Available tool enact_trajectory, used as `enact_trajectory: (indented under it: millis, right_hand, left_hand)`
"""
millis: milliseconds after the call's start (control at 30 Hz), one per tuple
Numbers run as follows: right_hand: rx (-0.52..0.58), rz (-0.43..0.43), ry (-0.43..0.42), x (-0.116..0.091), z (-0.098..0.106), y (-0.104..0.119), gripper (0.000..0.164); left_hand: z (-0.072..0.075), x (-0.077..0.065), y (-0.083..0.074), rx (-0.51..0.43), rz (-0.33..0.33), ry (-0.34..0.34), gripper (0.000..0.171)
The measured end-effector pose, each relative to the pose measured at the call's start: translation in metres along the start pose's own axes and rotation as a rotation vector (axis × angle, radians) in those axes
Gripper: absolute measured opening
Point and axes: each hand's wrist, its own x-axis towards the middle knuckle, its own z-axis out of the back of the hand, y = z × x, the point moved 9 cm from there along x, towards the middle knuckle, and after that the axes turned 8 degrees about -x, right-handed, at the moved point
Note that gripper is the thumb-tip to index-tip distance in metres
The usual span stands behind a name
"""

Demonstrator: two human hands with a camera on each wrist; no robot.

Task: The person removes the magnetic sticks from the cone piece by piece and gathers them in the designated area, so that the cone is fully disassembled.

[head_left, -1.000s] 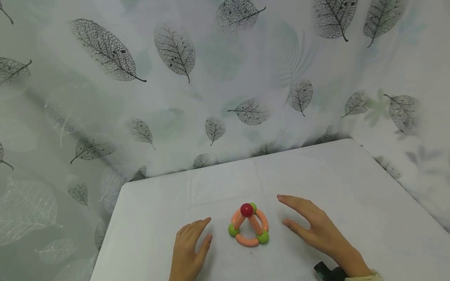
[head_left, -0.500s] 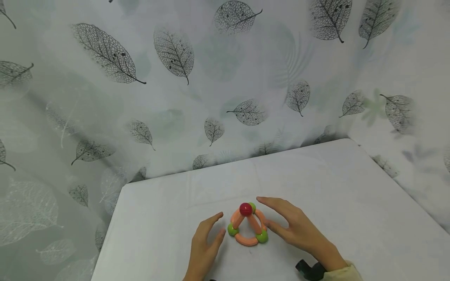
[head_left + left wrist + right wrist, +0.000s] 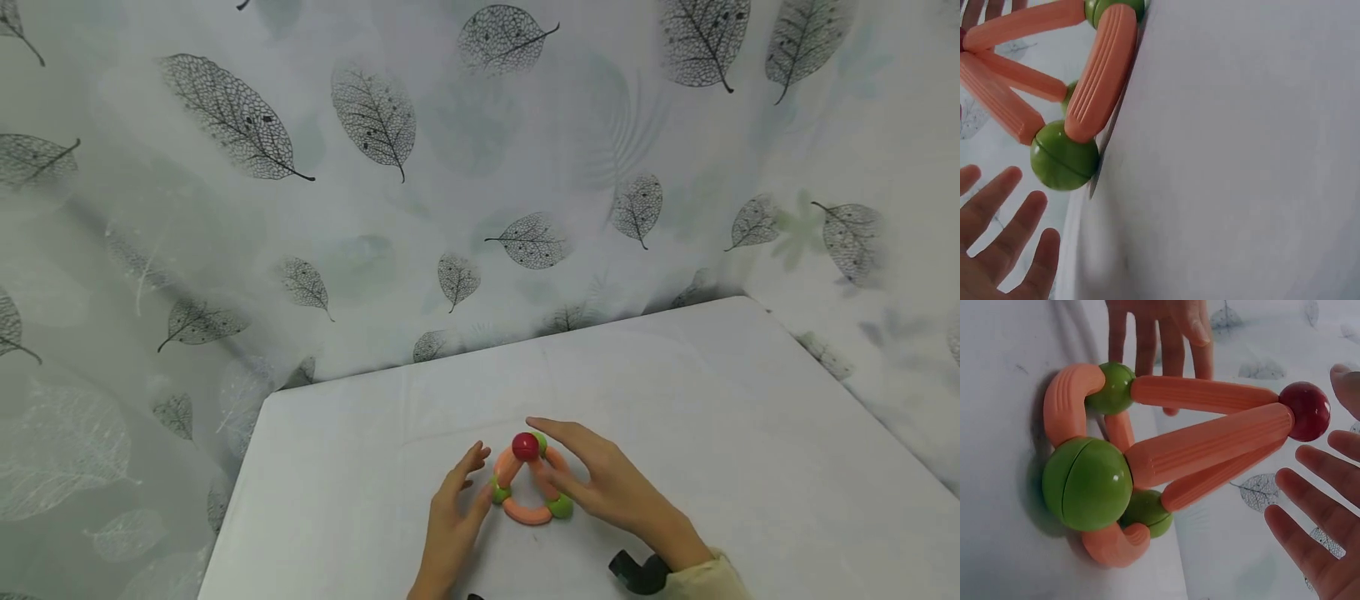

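Observation:
Between my hands a toy pyramid of magnetic rods and balls point(image 3: 527, 514) stands on the white table. Curved orange rods point(image 3: 1065, 403) and green balls point(image 3: 1087, 483) form its round base. Straight orange rods point(image 3: 1216, 440) rise from the base to a red ball point(image 3: 1305, 411) at the peak. On the left side of the pyramid is my left hand point(image 3: 448, 521), its fingers spread near a green ball point(image 3: 1064, 156) in the left wrist view. My right hand point(image 3: 611, 483) reaches in from the right, fingers extended beside the red ball and overlapping the rods in the head view.
The white table point(image 3: 360, 467) has its far edge against a leaf-printed curtain point(image 3: 420, 208). A dark wrist device point(image 3: 637, 573) sits at the right wrist, next to a pale sleeve point(image 3: 708, 579).
Both hands have moved inward toward the pyramid, the left one rightward and the right one leftward. The pyramid stays in the same spot on the table.

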Motion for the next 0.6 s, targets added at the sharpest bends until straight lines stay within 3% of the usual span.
enact_trajectory:
  millis: [167,400,500,600]
  right_hand:
    - [0.025,0.013,-0.006,0.005,-0.006,0.001,0.066]
    - [0.054,0.029,-0.007,0.008,-0.013,0.004,0.062]
    - [0.027,0.053,-0.029,0.008,-0.014,0.006,0.064]
    - [0.003,0.062,-0.052,0.009,-0.015,0.006,0.067]
  left_hand:
    - [-0.009,-0.001,0.005,-0.072,0.050,0.042,0.056]
    - [-0.013,-0.002,0.005,-0.090,-0.009,0.055,0.051]
    - [-0.015,-0.002,0.007,-0.081,0.002,0.051,0.048]
    - [-0.015,-0.003,0.011,-0.060,0.060,0.033,0.043]
